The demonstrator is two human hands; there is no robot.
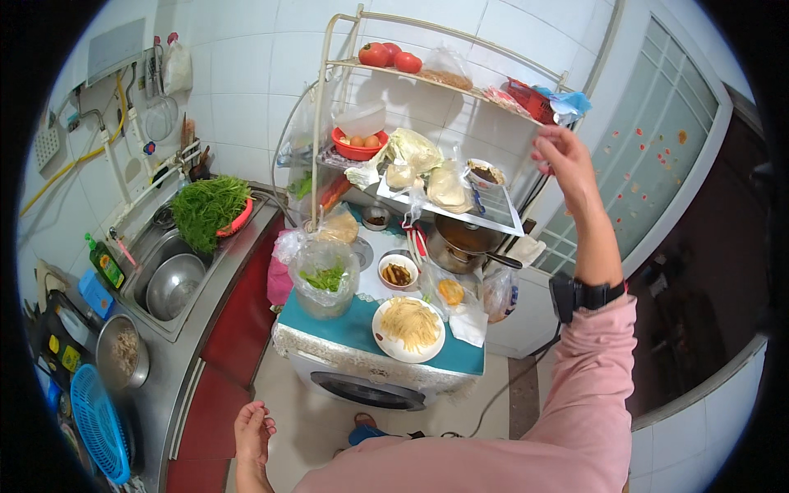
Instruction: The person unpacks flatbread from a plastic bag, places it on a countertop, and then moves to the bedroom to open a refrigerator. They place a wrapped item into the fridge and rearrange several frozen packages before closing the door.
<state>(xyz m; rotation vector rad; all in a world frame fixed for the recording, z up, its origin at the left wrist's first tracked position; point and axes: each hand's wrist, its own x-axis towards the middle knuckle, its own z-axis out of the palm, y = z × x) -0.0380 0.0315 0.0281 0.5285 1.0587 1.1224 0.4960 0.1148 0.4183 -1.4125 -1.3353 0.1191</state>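
Observation:
My right hand [560, 154] is raised beside the right end of the rack's top shelf, its fingers bent and apart, with nothing visible in them. Just above it lie a red plastic basket [529, 101] and a blue plastic bag [570, 106]. Low on the left, my left hand [253, 428] hangs over the floor in front of the red cabinets, fingers curled; whether anything is inside is hidden. Before me, a white plate [381, 342] of pale noodle-like strips [408, 323] rests on the teal cloth [363, 336] of a front-loading washing machine [370, 391].
The metal rack [319, 123] bears tomatoes [374, 54], eggs [357, 141] and a cabbage [414, 150]. Below stand a pot [456, 259] with its handle jutting right and a bag-lined container of greens [323, 277]. Leafy greens [209, 206] sit by the sink [132, 289]. A cable [493, 400] crosses the floor.

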